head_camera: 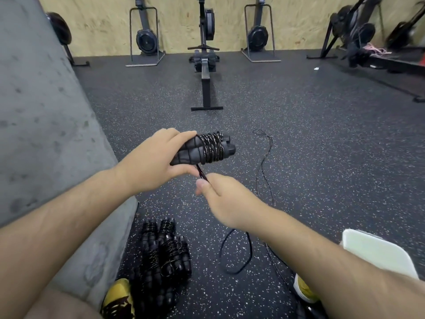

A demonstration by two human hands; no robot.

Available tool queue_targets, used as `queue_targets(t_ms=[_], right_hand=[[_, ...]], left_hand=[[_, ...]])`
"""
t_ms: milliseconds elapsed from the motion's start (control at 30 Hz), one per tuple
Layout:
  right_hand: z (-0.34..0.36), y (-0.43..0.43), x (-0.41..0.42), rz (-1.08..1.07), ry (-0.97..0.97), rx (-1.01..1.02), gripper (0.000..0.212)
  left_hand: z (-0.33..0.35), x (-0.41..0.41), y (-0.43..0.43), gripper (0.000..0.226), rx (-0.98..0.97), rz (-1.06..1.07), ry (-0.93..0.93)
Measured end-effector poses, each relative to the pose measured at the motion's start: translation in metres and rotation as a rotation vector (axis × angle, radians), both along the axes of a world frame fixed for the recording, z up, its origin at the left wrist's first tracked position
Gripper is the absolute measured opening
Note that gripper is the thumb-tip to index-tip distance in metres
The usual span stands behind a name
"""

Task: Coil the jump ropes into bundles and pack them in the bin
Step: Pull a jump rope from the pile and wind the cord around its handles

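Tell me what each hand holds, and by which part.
The left hand grips the jump rope's paired handles at their bare ends, beside the wound coils. The right hand pinches the loose cord just below them.

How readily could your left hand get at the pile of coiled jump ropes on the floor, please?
Probably not yet: the left hand grips the half-wound jump rope, though nothing covers the pile of coiled jump ropes.

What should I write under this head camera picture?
Left hand grips the jump rope handles while the right hand pinches the cord, coiled bundles lying on the floor below.
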State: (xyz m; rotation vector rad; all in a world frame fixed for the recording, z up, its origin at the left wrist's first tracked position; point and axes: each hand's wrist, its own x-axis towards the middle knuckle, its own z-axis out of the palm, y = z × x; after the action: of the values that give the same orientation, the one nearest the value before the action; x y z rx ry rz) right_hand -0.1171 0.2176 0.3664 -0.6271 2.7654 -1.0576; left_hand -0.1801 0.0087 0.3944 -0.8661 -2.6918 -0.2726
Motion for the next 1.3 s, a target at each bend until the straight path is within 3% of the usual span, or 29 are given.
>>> queue_targets(t_ms=[167,333,467,567,733,800,833,867,900,933,967,1000,1033,1067,1100,1200,1300], right_hand=[[0.025,0.018,0.008,0.045,0.119,0.079,0.033],[0.037,0.033,0.000,0.044,0.625,0.352,0.035],[0.036,0.053,-0.026,0.048,0.741,0.270,0.044],[0.030,0.066,-0.043,0.020,0.620,0.169,0.041],[0.021,0.079,-0.055,0.008,0.288,-0.085,0.019],[0.019,0.079,-0.056,0.015,0.194,-0.174,0.017],[0.018,0.077,-0.053,0.024,0.163,-0.210,0.018],[0.017,0.071,-0.049,0.013,0.111,-0.285,0.020],[0.011,0.068,-0.048,-0.050,0.180,-0.336,0.020],[0.014,0.063,-0.041,-0.247,0.256,-0.321,0.022],[0.022,0.051,-0.030,-0.341,0.203,-0.183,0.025],[0.013,0.043,-0.028,-0.300,0.243,-0.104,0.031],[0.001,0.030,-0.026,-0.200,0.004,-0.133,0.037],[-0.003,0.017,-0.023,-0.135,0.122,0.000,0.033],[-0.013,0.013,-0.027,-0.064,0.087,-0.029,0.025],[-0.012,-0.002,-0.012,-0.002,-0.045,-0.013,0.030],[-0.001,-0.002,0.003,0.073,-0.013,0.025,0.036]], left_hand=[[-0.003,-0.008,-0.010,0.104,-0.147,0.033,0.020],[-0.011,-0.004,-0.003,0.096,-0.171,-0.095,0.031],[-0.015,0.011,0.010,0.088,-0.157,-0.249,-0.052],[-0.007,0.025,0.026,0.082,-0.095,-0.291,-0.103],[0.010,0.059,0.034,0.075,-0.020,-0.298,-0.113],[-0.017,0.056,0.011,0.085,-0.111,-0.298,-0.222],[-0.039,0.034,-0.006,0.096,-0.082,-0.247,-0.157],[-0.067,-0.005,-0.012,0.104,0.033,-0.199,-0.207],[-0.077,-0.021,-0.013,0.106,0.132,-0.124,-0.317],[-0.072,-0.011,-0.010,0.098,0.120,-0.143,-0.290],[-0.047,0.017,-0.005,0.083,0.136,-0.161,-0.257],[-0.023,0.038,0.019,0.072,0.180,-0.189,-0.276],[-0.006,0.047,0.030,0.068,0.289,-0.121,-0.189],[0.002,0.047,0.031,0.066,0.335,-0.118,-0.170],[0.003,0.044,0.026,0.067,0.347,-0.120,-0.144],[-0.004,0.012,0.012,0.070,0.252,-0.014,-0.080],[-0.010,0.005,-0.002,0.068,0.087,-0.002,-0.013]])
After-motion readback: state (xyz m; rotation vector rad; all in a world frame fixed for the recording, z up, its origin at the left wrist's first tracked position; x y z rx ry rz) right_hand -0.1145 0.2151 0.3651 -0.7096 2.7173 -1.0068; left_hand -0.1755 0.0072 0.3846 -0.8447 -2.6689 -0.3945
